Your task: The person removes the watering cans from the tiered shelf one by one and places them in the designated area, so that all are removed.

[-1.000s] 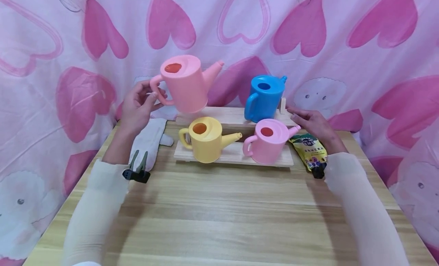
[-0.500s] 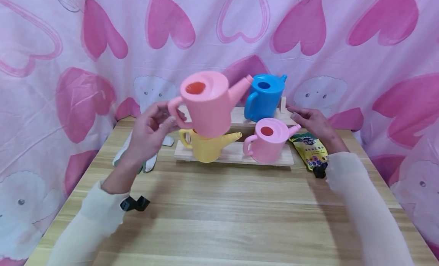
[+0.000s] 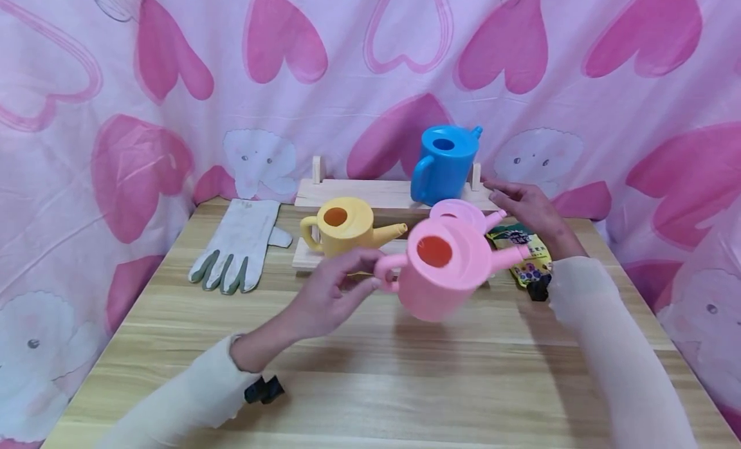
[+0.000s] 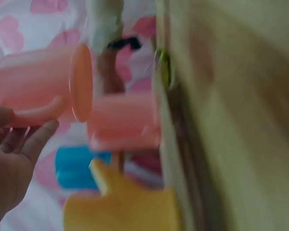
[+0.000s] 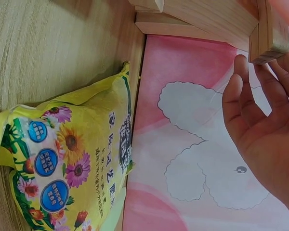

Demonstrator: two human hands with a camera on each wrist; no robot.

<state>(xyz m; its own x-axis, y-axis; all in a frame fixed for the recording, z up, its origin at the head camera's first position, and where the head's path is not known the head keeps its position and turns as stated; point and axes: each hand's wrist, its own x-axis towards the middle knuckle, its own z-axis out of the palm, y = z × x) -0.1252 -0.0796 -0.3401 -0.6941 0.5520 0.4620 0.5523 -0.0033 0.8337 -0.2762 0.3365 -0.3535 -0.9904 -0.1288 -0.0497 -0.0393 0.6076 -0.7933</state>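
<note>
My left hand grips the handle of a salmon-pink watering can, held in the air above the table's middle. In the left wrist view this can is tilted sideways by the camera. My right hand is at the right end of a two-tier wooden stand; in the right wrist view its fingertips touch the wood's end. On the upper tier stands a blue watering can. A yellow watering can stands on the lower tier. Behind the held can, a lighter pink watering can is partly hidden.
A white work glove with green-grey fingertips lies left of the stand. To the right lies a yellow flower-printed bag. A pink heart-patterned curtain hangs behind the wooden table.
My left hand has carried the salmon-pink watering can from above the stand's upper left, rightward and down towards me. The glove has come fully into sight. My right hand stays put.
</note>
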